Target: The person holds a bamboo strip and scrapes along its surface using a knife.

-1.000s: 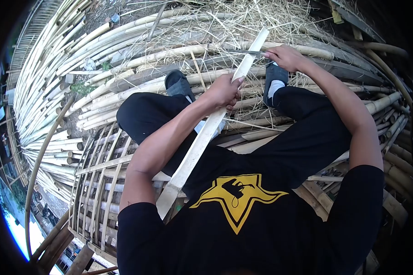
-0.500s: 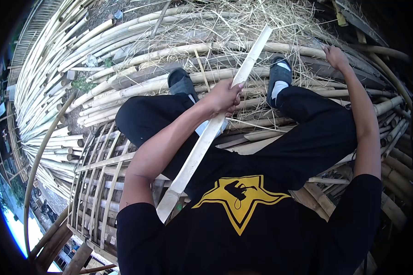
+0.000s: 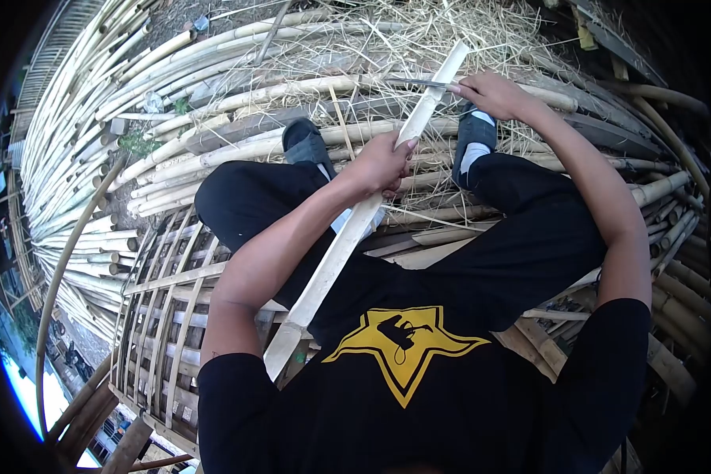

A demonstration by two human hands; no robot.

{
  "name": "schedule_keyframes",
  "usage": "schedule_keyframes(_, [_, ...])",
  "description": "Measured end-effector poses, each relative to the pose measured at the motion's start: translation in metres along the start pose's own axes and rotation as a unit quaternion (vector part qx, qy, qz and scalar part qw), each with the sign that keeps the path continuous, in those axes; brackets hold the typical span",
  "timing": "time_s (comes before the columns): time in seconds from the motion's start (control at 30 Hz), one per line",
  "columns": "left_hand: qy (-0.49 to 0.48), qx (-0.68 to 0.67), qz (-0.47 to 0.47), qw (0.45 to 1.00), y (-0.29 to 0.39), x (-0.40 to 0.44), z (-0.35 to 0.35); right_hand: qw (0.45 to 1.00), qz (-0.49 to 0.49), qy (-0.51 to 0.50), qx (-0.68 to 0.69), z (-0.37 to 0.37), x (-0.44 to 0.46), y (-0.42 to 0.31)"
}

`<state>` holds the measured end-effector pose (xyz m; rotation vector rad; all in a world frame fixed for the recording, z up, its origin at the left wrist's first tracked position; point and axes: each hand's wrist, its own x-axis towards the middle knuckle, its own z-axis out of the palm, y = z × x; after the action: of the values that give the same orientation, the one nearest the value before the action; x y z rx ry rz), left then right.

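Note:
A long split bamboo strip (image 3: 332, 265) slants up across my lap, from beside my left arm to beyond my feet. My left hand (image 3: 379, 166) is wrapped round it near the middle. In my right hand (image 3: 494, 93) is a knife (image 3: 420, 82), gripped by its handle, which the fingers mostly hide. The thin dark blade lies across the strip near its far end; whether it cuts into the strip I cannot tell. A pale blue piece of cloth or paper (image 3: 375, 223) shows beneath the strip by my left hand.
Bamboo poles (image 3: 237, 99) lie in rows ahead and to the left. Straw-like shavings (image 3: 498, 39) cover the ground beyond my feet. A woven bamboo frame (image 3: 170, 316) stands at my left, with a bent pole (image 3: 75, 253) rising beside it.
My right hand has swung in from the far right, bringing the knife blade across the strip. My left hand keeps its hold, and the strip has barely shifted.

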<state>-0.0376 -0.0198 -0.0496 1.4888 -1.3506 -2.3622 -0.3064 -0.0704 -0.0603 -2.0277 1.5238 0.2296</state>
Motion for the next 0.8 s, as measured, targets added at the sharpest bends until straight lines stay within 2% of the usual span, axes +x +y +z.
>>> schedule_keyframes(0.1, [0.013, 0.029, 0.008, 0.999, -0.005, 0.002, -0.001, 0.998, -0.022, 0.057, 0.017, 0.011, -0.004, 0.018])
schedule_keyframes(0.2, [0.004, 0.058, 0.007, 0.998, -0.007, -0.007, 0.002, 0.998, 0.032, 0.060, -0.003, 0.012, -0.008, 0.057])
schedule_keyframes(0.27, [-0.008, 0.071, 0.004, 0.997, -0.007, -0.009, 0.003, 0.989, 0.134, 0.015, -0.062, 0.006, -0.017, 0.089])
schedule_keyframes(0.33, [-0.033, 0.123, 0.008, 0.992, -0.017, -0.009, 0.005, 0.973, 0.199, 0.004, -0.119, 0.008, -0.025, 0.131])
schedule_keyframes(0.4, [-0.027, 0.119, 0.023, 0.992, -0.012, -0.011, 0.003, 0.949, 0.280, 0.021, -0.142, 0.009, -0.049, 0.177])
schedule_keyframes(0.43, [-0.027, 0.090, 0.013, 0.996, -0.004, -0.015, 0.000, 0.949, 0.280, 0.021, -0.140, 0.016, -0.057, 0.188])
schedule_keyframes(0.5, [-0.013, 0.066, 0.019, 0.998, -0.003, -0.012, 0.001, 0.933, 0.286, 0.198, -0.090, 0.014, -0.063, 0.202])
schedule_keyframes(0.53, [-0.014, 0.059, 0.021, 0.998, -0.005, -0.008, 0.002, 0.934, 0.283, 0.195, -0.096, 0.007, -0.060, 0.190])
schedule_keyframes(0.6, [-0.035, 0.037, 0.011, 0.999, -0.005, -0.002, 0.004, 0.926, 0.288, 0.164, 0.180, -0.004, -0.041, 0.154])
schedule_keyframes(0.67, [-0.047, 0.027, 0.023, 0.998, -0.003, -0.002, 0.005, 0.883, 0.299, 0.121, 0.340, -0.012, -0.023, 0.103])
schedule_keyframes(0.8, [-0.102, -0.054, 0.010, 0.993, 0.005, -0.002, 0.002, 0.840, 0.283, 0.108, 0.450, -0.017, 0.001, 0.033])
